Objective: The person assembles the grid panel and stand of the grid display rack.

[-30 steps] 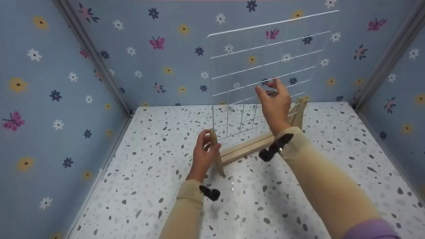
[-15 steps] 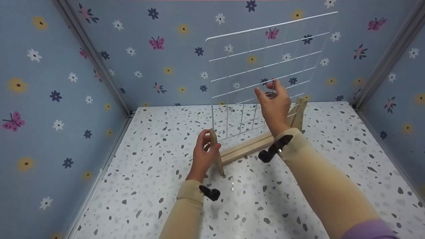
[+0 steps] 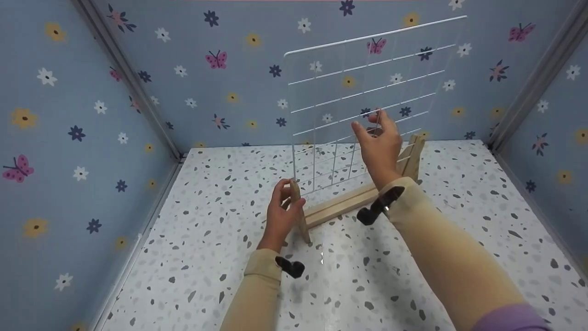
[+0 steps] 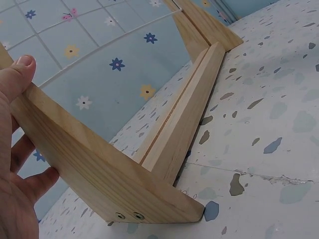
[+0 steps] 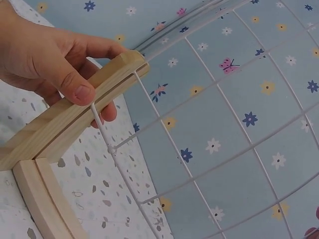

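A white wire grid panel (image 3: 344,42) stands on edge in a wooden stand. The stand has a grooved crossbar (image 3: 342,206), a left side piece (image 3: 303,225) and a right side piece (image 3: 415,158). My left hand (image 3: 281,214) grips the left side piece between thumb and fingers; in the left wrist view the side piece (image 4: 99,154) shows two screws low on it. My right hand (image 3: 382,147) holds the panel near its middle, fingertips at the wires. In the right wrist view, the grid's edge wire (image 5: 124,174) runs near the grooved side piece (image 5: 89,107), partly out of its slot.
The stand rests on a white speckled floor (image 3: 220,276). Blue walls with flowers and butterflies (image 3: 257,69) rise at the back and both sides, with grey strips (image 3: 133,82) at the corners.
Since one second ago, the panel's top edge has dropped slightly, most at its left corner. Both hands stay in nearly the same places, and the stand has not visibly moved.
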A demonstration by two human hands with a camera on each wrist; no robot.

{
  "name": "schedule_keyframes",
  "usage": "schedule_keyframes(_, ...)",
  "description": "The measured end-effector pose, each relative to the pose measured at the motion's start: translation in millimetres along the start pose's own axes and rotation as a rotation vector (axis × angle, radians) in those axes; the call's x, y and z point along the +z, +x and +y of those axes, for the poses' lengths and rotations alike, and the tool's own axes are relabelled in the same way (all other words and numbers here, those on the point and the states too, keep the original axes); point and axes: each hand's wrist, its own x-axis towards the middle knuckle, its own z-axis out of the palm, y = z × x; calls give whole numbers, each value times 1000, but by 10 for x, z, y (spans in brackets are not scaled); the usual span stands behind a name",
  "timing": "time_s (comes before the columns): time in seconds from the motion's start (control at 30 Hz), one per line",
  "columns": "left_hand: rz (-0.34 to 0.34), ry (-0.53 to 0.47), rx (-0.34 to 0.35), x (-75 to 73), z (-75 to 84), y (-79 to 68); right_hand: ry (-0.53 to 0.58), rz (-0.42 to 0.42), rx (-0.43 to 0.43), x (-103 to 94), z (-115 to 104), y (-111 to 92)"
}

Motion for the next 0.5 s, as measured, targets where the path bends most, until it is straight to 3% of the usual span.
schedule_keyframes(0.5,-5,-8,1,-7,4,4,8,-5,9,-14,-2,-16)
